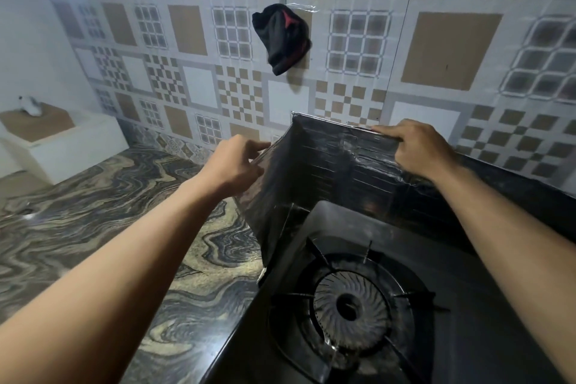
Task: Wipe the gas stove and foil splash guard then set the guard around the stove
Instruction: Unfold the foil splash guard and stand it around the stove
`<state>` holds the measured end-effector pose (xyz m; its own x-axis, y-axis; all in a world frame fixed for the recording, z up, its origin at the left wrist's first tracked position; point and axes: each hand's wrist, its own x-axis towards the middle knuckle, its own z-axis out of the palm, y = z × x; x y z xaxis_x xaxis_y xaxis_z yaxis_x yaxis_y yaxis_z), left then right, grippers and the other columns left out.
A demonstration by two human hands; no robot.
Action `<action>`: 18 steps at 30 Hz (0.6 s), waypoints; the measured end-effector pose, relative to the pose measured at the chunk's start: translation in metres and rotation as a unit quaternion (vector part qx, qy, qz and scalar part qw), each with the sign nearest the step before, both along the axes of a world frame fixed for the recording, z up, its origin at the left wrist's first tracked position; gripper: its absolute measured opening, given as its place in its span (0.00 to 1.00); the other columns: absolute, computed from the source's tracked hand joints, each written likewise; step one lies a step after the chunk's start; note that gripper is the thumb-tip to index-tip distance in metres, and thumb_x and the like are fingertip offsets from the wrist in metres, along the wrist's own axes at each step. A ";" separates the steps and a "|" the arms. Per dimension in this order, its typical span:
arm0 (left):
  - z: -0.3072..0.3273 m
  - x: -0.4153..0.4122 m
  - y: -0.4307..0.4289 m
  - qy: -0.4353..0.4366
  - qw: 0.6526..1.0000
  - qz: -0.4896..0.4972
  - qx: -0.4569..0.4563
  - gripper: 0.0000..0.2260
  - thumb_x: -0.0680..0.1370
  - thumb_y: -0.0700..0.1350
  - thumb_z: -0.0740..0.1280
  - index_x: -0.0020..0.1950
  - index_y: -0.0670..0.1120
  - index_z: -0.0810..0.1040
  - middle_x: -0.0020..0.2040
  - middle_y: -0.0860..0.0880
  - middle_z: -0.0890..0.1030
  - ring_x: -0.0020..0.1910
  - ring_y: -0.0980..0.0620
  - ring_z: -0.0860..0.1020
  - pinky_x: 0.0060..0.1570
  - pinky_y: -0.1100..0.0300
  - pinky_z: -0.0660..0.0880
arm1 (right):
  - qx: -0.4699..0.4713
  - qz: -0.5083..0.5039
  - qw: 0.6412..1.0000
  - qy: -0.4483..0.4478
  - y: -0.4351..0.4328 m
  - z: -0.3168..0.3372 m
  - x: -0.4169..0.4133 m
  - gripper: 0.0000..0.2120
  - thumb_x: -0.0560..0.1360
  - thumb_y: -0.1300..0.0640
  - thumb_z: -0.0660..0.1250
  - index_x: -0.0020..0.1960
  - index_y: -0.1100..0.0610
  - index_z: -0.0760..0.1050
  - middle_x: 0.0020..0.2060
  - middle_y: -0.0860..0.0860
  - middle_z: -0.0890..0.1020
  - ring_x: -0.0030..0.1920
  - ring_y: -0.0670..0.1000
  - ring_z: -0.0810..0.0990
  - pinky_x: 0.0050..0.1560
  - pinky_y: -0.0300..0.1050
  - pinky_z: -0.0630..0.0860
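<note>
At the far left a white block [71, 146] stands on the marbled surface [78, 227] against the wall, with a small white thing [29, 106] on top of it that is too blurred to name. The surface runs in dark and tan swirls toward the stove. The left hand [233, 162] reaches forward above it, and its fingers [254, 146] are curled in a pinch on the upper edge of the left panel of the foil splash guard [327, 165]. The guard is dark and shiny and is folded at an upright corner. Its left panel slants down along the left side of the gas stove [467, 305], and its back panel stands behind the stove, close in front of the patterned tile wall [199, 40]. The bottom of the left panel is at the stove's left rim; it may be touching the rim, but the dark reflections make that hard to tell. On the wall above the guard's corner hangs a black cloth [282, 37] with red marks, under a strip of clear tape. On the stove top, in front of the guard, the round burner [349, 309] sits inside its black pan support [314, 251]. The right hand [414, 146] holds the top edge of the back panel. Its fingers [385, 131] are hooked over the rim and clamped on the foil, and the forearm crosses above the stove's right side.
</note>
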<state>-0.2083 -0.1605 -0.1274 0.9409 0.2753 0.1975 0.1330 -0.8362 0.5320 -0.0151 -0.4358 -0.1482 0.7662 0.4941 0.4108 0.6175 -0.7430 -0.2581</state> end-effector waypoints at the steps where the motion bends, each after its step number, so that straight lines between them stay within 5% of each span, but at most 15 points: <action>1: 0.001 0.001 -0.002 -0.008 1.000 -0.009 -0.008 0.22 0.74 0.35 0.70 0.67 0.48 0.78 0.60 0.45 0.82 0.58 0.50 0.81 0.55 0.60 0.73 | -0.003 -0.007 1.000 -0.004 -0.007 0.002 0.000 0.32 0.72 0.73 0.59 0.70 0.48 0.74 0.52 0.55 0.80 0.54 0.60 0.77 0.52 0.52 0.76; 6: 0.009 0.007 -0.012 -0.007 0.998 -0.057 -0.025 0.20 0.78 0.38 0.67 0.69 0.50 0.76 0.65 0.48 0.79 0.57 0.50 0.80 0.60 0.52 0.75 | -0.029 -0.028 0.998 -0.038 -0.018 -0.001 0.006 0.34 0.71 0.75 0.60 0.73 0.50 0.71 0.53 0.55 0.79 0.54 0.59 0.77 0.48 0.49 0.75; 9: 0.012 0.009 -0.016 -0.003 0.997 -0.073 -0.032 0.19 0.79 0.40 0.67 0.69 0.51 0.76 0.64 0.49 0.80 0.54 0.53 0.78 0.60 0.50 0.75 | -0.021 -0.007 0.999 -0.028 -0.003 -0.006 0.010 0.25 0.78 0.63 0.64 0.74 0.48 0.69 0.55 0.54 0.79 0.55 0.58 0.77 0.53 0.51 0.76; 12: 0.009 0.013 -0.013 -0.007 0.997 -0.071 -0.021 0.19 0.79 0.38 0.66 0.68 0.53 0.77 0.61 0.49 0.82 0.45 0.55 0.81 0.42 0.61 0.77 | -0.041 0.009 0.999 -0.035 0.018 -0.010 0.014 0.26 0.78 0.47 0.68 0.74 0.47 0.67 0.58 0.53 0.79 0.59 0.57 0.76 0.58 0.53 0.73; 14: 0.005 0.013 -0.008 -0.003 0.998 -0.056 -0.013 0.21 0.79 0.36 0.65 0.69 0.54 0.76 0.58 0.49 0.83 0.40 0.58 0.82 0.33 0.68 0.74 | -0.045 0.019 0.998 -0.043 0.034 -0.012 0.016 0.28 0.76 0.46 0.69 0.74 0.46 0.68 0.59 0.53 0.79 0.60 0.57 0.76 0.60 0.54 0.73; 18: -0.001 0.010 -0.008 -0.025 1.000 -0.016 -0.004 0.23 0.74 0.44 0.64 0.70 0.51 0.76 0.58 0.45 0.83 0.43 0.49 0.82 0.45 0.60 0.74 | -0.037 0.037 0.996 -0.078 0.055 -0.018 0.022 0.26 0.77 0.53 0.69 0.73 0.46 0.69 0.52 0.52 0.80 0.55 0.55 0.77 0.57 0.52 0.73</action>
<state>-0.1986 -0.1685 -0.1279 0.9383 0.2468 0.2423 0.0795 -0.8356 0.5436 0.0064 -0.3805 -0.1660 0.6556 0.5807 0.4827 0.7002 -0.7069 -0.1006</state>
